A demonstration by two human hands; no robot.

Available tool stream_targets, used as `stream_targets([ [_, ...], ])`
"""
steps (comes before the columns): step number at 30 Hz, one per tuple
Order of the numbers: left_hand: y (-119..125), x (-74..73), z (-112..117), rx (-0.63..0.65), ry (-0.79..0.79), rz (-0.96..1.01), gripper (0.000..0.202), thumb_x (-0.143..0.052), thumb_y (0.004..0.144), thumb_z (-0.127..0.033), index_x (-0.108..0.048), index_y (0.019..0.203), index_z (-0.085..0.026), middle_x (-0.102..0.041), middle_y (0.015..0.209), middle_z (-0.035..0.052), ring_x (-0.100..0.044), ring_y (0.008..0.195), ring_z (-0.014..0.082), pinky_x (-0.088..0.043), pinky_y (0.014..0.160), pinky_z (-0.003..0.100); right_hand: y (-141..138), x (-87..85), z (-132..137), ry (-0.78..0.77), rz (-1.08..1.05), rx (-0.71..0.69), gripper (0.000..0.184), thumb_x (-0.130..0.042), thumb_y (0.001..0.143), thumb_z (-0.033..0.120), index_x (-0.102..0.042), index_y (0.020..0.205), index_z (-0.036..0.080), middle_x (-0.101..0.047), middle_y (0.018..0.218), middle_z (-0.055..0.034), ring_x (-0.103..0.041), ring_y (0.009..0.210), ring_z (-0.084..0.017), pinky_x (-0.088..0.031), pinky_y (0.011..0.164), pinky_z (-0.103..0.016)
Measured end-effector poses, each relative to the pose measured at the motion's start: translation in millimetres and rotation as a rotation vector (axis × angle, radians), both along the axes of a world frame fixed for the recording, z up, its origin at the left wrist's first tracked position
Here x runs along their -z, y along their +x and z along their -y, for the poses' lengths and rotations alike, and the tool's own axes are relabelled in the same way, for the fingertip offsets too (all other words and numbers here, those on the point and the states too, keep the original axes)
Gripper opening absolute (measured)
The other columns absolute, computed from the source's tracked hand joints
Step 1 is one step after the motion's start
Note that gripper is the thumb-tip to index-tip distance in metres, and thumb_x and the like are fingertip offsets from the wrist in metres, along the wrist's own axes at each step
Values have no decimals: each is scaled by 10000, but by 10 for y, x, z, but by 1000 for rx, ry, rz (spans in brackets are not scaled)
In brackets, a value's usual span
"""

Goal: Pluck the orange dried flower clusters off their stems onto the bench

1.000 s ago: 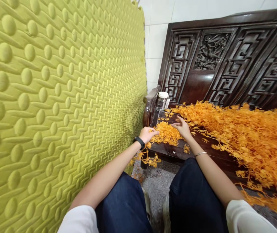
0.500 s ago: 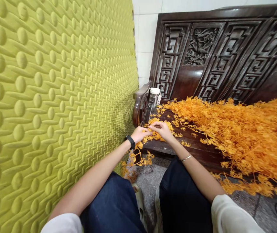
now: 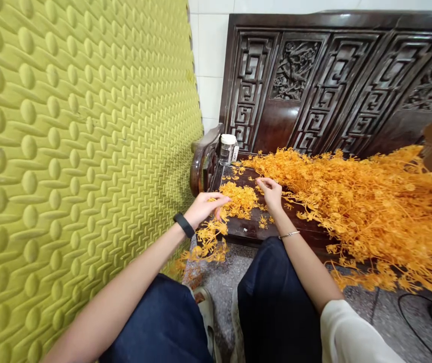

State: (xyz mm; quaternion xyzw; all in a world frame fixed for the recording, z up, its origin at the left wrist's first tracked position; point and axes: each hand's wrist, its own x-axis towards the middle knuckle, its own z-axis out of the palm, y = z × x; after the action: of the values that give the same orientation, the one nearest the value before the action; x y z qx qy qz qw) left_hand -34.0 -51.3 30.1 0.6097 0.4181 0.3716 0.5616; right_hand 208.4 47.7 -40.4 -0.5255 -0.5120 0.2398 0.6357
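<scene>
My left hand (image 3: 204, 207) is closed around an orange artificial flower branch (image 3: 211, 239), whose lacy sprigs hang below the fingers past the bench's front edge. Apart from it, my right hand (image 3: 271, 194) is raised over the bench with thumb and fingertips pinched together. Whatever those fingertips hold, if anything, is too small to make out. Between the two hands lies a small pile of loose orange sprigs (image 3: 241, 200) on the dark wooden bench seat (image 3: 238, 229). A long heap of orange artificial branches (image 3: 367, 206) covers the seat to the right.
A clear jar with a white lid (image 3: 227, 148) stands by the bench's armrest (image 3: 199, 164). The carved backrest (image 3: 293, 113) rises behind. A yellow-green textured foam mat (image 3: 95, 151) stands upright at left. A black cable (image 3: 412, 320) lies on the floor at lower right.
My hands, close together before over the pile, have parted. The right moved right and up; the left moved left with the branch. The view has shifted slightly right.
</scene>
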Motion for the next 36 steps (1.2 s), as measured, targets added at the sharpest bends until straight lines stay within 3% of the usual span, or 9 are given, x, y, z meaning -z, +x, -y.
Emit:
stream_targets([
  [3, -45, -141, -30, -75, -31, 65, 348, -573, 792, -385, -661, 1003, -123, -581, 486, -9, -571, 502, 111, -453, 597, 245, -133, 33, -22, -34, 10, -127, 373, -677, 630, 444, -651, 870, 160, -620, 772, -38, -558, 681, -142, -486, 715, -316],
  [5, -37, -228, -35, -89, -39, 72, 352, -534, 827, -364, -639, 1062, -124, -630, 552, 17, -621, 572, 123, -467, 631, 245, -195, 32, -25, -81, 62, -221, 445, -692, 627, 404, -631, 999, 169, -623, 980, -77, -588, 727, -145, -499, 737, -327],
  [7, -15, -295, -38, -91, -54, 82, 355, -506, 848, -364, -631, 1082, -127, -663, 615, 40, -648, 621, 130, -479, 658, 248, -224, 7, 9, -126, 147, -331, 585, -718, 609, 358, -574, 1155, 206, -521, 1237, -106, -612, 793, -157, -513, 730, -328],
  [9, 8, -331, -48, -111, -77, 96, 362, -497, 854, -386, -633, 1075, -133, -675, 658, 51, -658, 635, 132, -485, 659, 246, -247, -55, 100, -137, 183, -419, 678, -730, 608, 336, -512, 1244, 247, -462, 1318, -102, -622, 846, -174, -523, 718, -323],
  [14, 61, -297, -97, -151, -81, 62, 336, -521, 837, -418, -645, 962, -132, -651, 674, 37, -622, 570, 90, -447, 570, 196, -442, -342, 531, -3, 27, -558, 320, -571, 790, 442, -626, 1025, 232, -641, 1044, -58, -628, 850, -162, -516, 756, -312],
  [19, 102, -186, -136, -138, -60, 43, 343, -609, 753, -474, -562, 803, -137, -621, 621, 11, -570, 520, 72, -399, 516, 183, -696, -453, 835, -61, -12, -693, 306, -714, 676, 408, -646, 921, 237, -670, 836, -13, -640, 732, -150, -530, 721, -307],
  [27, 56, -107, -130, -40, 80, -76, 268, -701, 637, -369, -609, 633, -117, -629, 604, 27, -549, 541, 97, -402, 579, 235, -654, -403, 768, -79, -124, -623, 317, -749, 613, 439, -567, 717, 202, -638, 662, 8, -625, 605, -142, -517, 637, -296],
  [31, 134, -64, -108, -119, 121, -108, 226, -687, 630, -319, -588, 553, -131, -591, 504, 3, -498, 510, 94, -393, 581, 239, -618, -383, 707, -35, -79, -482, 333, -730, 624, 446, -508, 664, 202, -578, 596, 20, -577, 536, -128, -489, 572, -283],
  [36, 282, -1, -138, -204, -3, -75, 191, -655, 647, -271, -552, 542, -148, -561, 466, -12, -460, 424, 91, -359, 486, 232, -769, -286, 609, 36, -26, -277, 280, -678, 671, 399, -478, 641, 206, -534, 586, 20, -529, 524, -123, -454, 534, -273],
])
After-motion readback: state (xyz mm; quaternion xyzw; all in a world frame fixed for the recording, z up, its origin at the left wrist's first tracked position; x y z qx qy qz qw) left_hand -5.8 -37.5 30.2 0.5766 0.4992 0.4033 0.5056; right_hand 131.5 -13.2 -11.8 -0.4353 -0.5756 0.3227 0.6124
